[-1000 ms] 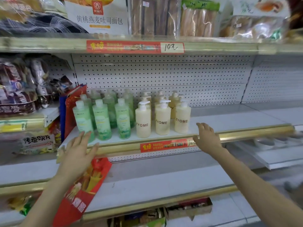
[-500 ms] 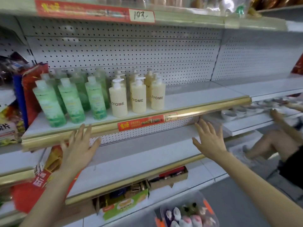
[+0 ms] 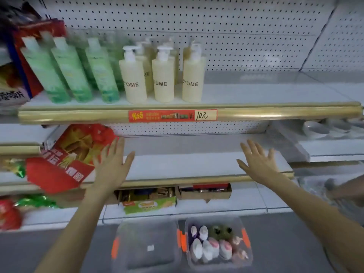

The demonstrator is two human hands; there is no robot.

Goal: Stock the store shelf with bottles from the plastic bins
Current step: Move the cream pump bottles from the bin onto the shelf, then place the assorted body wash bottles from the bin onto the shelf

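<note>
Green bottles [image 3: 72, 71] and cream pump bottles [image 3: 163, 75] marked ZYOME stand in rows on the left half of the white shelf [image 3: 275, 95]. Two clear plastic bins sit on the floor below: the left bin [image 3: 147, 247] looks empty, the right bin [image 3: 218, 245] holds several small bottles with white, pink and dark tops. My left hand [image 3: 112, 166] and my right hand [image 3: 258, 162] hover in front of the lower shelf [image 3: 177, 166], fingers spread, holding nothing.
A red snack bag [image 3: 67, 158] leans off the lower shelf beside my left hand. Cardboard boxes of goods [image 3: 149, 200] sit on the bottom shelf. White bowls [image 3: 315, 129] lie on a shelf at the right. Another person's limb [image 3: 346, 190] shows at the right edge.
My view has tilted down, bringing both floor bins into sight. Both hands have dropped from the bottle shelf's gold rail to the lower shelf, still spread and holding nothing.
</note>
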